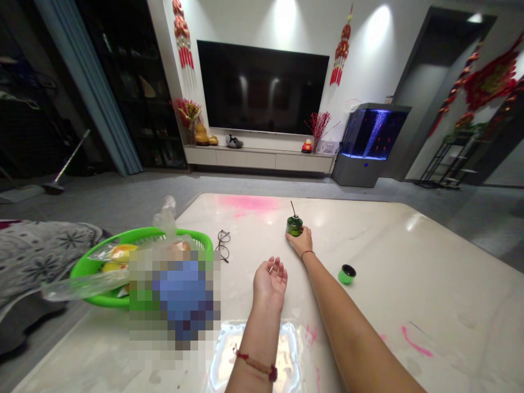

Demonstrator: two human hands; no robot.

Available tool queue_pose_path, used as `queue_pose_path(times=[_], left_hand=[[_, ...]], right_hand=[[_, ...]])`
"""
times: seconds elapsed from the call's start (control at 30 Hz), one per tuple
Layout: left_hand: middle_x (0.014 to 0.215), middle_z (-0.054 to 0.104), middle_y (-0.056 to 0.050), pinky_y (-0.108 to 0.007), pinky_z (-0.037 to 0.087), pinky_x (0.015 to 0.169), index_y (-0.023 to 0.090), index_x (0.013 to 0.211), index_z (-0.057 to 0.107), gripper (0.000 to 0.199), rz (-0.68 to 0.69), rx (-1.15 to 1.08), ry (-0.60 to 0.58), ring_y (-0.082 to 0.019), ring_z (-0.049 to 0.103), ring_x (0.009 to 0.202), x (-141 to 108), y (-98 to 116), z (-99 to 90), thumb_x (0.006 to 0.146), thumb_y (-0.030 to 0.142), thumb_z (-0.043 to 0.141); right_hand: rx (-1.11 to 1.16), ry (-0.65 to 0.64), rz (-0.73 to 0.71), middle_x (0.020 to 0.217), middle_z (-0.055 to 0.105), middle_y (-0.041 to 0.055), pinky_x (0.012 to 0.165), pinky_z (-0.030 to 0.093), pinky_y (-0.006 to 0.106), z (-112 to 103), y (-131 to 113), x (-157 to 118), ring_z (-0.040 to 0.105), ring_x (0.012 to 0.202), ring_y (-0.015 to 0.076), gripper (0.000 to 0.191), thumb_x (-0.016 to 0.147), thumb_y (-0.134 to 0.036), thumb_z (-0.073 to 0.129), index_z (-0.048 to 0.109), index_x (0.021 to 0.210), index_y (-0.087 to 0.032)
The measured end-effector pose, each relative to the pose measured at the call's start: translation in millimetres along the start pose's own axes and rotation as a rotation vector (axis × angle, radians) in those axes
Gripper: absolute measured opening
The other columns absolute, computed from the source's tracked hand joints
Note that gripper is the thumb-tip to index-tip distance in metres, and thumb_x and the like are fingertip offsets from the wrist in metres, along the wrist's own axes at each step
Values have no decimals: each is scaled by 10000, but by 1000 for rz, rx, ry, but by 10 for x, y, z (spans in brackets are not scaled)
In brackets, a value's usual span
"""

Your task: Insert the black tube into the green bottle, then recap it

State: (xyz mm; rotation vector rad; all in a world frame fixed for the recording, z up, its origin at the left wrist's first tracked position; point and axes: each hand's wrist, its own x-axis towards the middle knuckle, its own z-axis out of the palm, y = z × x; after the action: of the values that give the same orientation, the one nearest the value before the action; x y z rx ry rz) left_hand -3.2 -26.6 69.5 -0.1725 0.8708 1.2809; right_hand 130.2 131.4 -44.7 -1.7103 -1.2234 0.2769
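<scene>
My right hand (301, 242) reaches over the pale table and is closed round the lower part of a dark green glass bottle (293, 225), which stands upright with a thin dark stick rising from its neck. My left hand (271, 281) is palm up above the table, fingers loosely curled and apart, with nothing in it. To the right of my forearm is a small green cup-like cap (347, 274), its dark inside facing up. Beneath my left forearm lies a glossy, light-reflecting rectangle (289, 355) on the table.
A green basket (82, 267) with plastic bags and yellow items stands at the left, partly covered by a blurred patch. Eyeglasses (223, 245) lie beside it. Pink marks (249, 202) streak the table (388, 240). Beyond are a television (262, 87) and an aquarium (368, 134).
</scene>
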Motion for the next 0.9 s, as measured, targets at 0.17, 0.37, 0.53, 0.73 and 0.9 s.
queue_pose_path(times=[0.17, 0.37, 0.53, 0.73, 0.9], left_hand=[[609, 542, 10, -171, 406, 470, 143, 723, 502, 162, 0, -2, -8, -55, 501, 452, -19, 8, -4, 647, 12, 445], [621, 541, 8, -172, 401, 480, 139, 715, 503, 162, 6, 2, -1, -55, 502, 461, -34, 15, 1, 640, 7, 445], [609, 539, 10, -174, 400, 480, 140, 708, 499, 154, 7, 2, -1, -57, 503, 460, -46, 13, 10, 649, 10, 440], [612, 540, 10, -170, 401, 481, 136, 712, 498, 148, 10, 2, -9, -54, 502, 459, -44, 14, 6, 655, 12, 441], [619, 539, 10, -170, 403, 477, 139, 716, 499, 156, 11, 12, -11, -54, 503, 457, -34, 16, 3, 646, 12, 441]], right_hand=[[19, -10, -5, 1013, 552, 104, 861, 426, 336, -15, -6, -1, 549, 960, 238, 452, 559, -349, 625, 532, 960, -162], [51, -51, 1, 1055, 582, 67, 851, 432, 317, -25, -25, -5, 568, 952, 202, 532, 590, -321, 602, 446, 1081, -190], [55, -84, 16, 1060, 600, 55, 836, 437, 314, -30, -25, -16, 588, 927, 192, 608, 593, -334, 625, 386, 1139, -210], [29, -42, 2, 1086, 564, 90, 852, 432, 333, -10, -16, -19, 561, 970, 223, 653, 545, -442, 674, 410, 1086, -188], [27, 15, 13, 1130, 503, 161, 875, 423, 340, 9, 4, -9, 529, 1011, 251, 644, 541, -409, 671, 426, 1070, -136]])
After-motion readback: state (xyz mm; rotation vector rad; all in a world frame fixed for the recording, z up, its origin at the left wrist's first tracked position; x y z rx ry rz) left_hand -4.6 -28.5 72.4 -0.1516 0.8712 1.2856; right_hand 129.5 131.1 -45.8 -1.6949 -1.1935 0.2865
